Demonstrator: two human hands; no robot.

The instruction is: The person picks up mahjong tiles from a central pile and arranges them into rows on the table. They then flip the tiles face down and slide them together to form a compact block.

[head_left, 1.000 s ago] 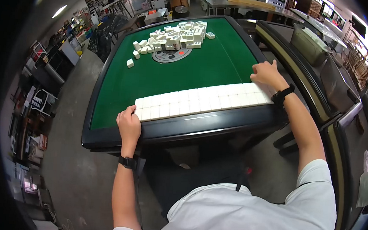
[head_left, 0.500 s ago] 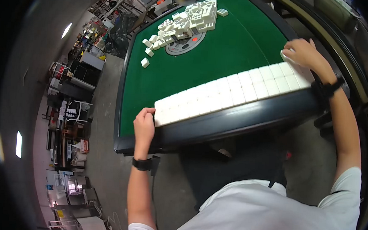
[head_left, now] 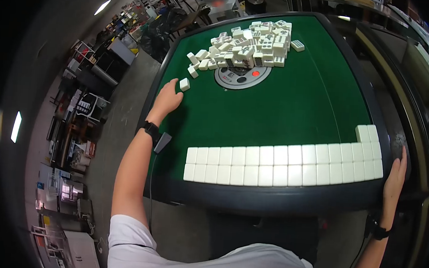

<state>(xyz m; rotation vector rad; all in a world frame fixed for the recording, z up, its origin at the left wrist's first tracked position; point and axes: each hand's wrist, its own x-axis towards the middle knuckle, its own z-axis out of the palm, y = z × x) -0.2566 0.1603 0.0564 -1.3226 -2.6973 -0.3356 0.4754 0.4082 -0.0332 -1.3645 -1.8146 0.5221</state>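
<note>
My left hand [head_left: 168,99] reaches over the left side of the green mahjong table [head_left: 274,113], fingers apart, close beside a single loose tile [head_left: 184,84]. Nothing is in it. My right hand [head_left: 395,179] is at the right edge of the table, empty, with fingers stretched out, near the right end of the tile rows. Two long rows of face-down white tiles [head_left: 266,164] lie side by side along the near edge. Two more tiles [head_left: 367,133] lie beyond their right end.
A heap of jumbled tiles [head_left: 259,46] lies at the far side, partly over the round centre panel [head_left: 242,79]. One tile [head_left: 297,45] lies right of the heap. A black plastic bag [head_left: 164,32] and a white cabinet [head_left: 72,250] stand beyond the table's left side.
My left hand has left the rows' left end and moved forward towards the loose tile. My right hand has let go of the tiles at the right end and moved to the table's edge. The view has shifted.
</note>
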